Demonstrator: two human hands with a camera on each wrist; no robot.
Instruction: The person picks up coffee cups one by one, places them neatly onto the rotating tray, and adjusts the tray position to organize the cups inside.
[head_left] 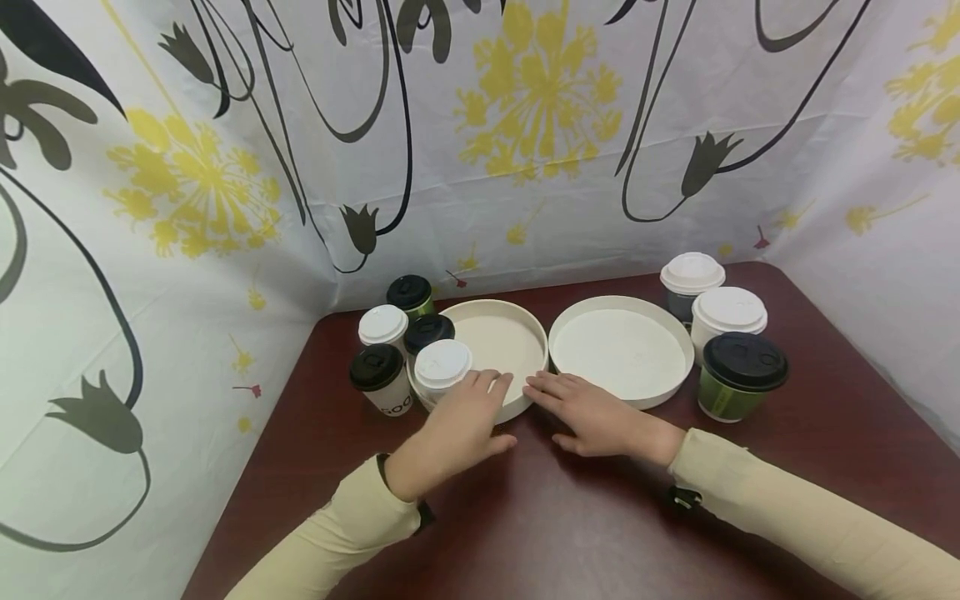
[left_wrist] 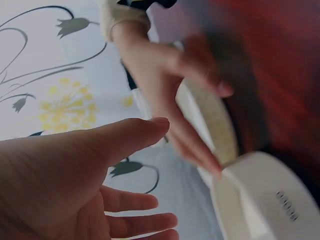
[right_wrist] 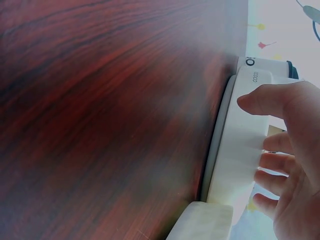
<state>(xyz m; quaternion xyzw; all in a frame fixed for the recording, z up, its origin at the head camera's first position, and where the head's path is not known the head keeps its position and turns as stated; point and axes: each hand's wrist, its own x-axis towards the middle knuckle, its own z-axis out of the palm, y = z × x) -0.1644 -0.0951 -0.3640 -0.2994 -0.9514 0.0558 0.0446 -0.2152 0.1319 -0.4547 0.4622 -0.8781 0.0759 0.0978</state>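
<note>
My left hand (head_left: 456, 429) is over the front of the left round tray (head_left: 542, 346), fingers relaxed and holding nothing. It is close to a white-lidded cup (head_left: 443, 364) that seems to stand inside that tray, beside a black-lidded cup (head_left: 428, 331). Fairly straight fingers of my right hand (head_left: 592, 414) reach to the front rim, where the two trays meet; in the left wrist view a fingertip appears to touch the rim. The right round tray (head_left: 622, 346) has a bare white floor. In the right wrist view, the right hand (right_wrist: 292, 150) lies alongside the pale tray wall (right_wrist: 240, 140).
Left of the trays stand a white cup with a black lid (head_left: 381, 379), a white-lidded cup (head_left: 383, 325) and a green, black-lidded cup (head_left: 410, 293). To the right are two white-lidded cups (head_left: 729, 317) and a green cup (head_left: 741, 375). Patterned cloth (head_left: 487, 192) hangs behind the dark red table (head_left: 562, 533).
</note>
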